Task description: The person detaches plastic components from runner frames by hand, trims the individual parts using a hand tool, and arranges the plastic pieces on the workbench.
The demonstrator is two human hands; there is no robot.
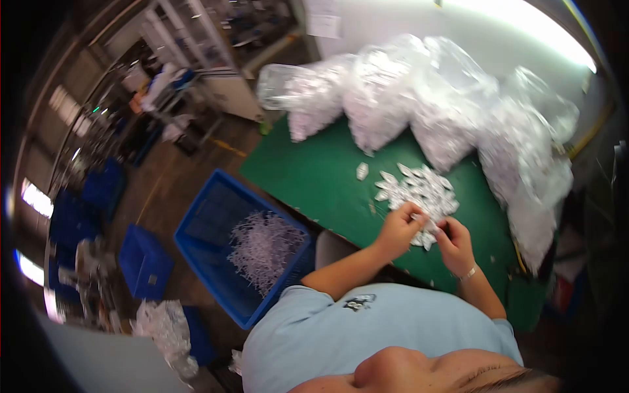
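Observation:
My left hand (398, 230) and my right hand (457, 246) meet over the green table, fingers pinched together. Between their fingertips is a small white piece (430, 226), partly covered by the fingers, so its exact kind is unclear. Just beyond the hands lies a loose heap of small white, pointed-oval pieces (429, 187), some reaching under the fingers. One more white piece (362, 171) lies apart, left of the heap. A bracelet (468, 273) circles my right wrist.
Stuffed clear plastic bags (383, 92) of white pieces line the back and right of the green table (288, 160). Left of me stands a blue crate (204, 229) holding thin white strips (265, 252). Another blue bin (145, 262) is on the floor, near a clear plastic bag (164, 331).

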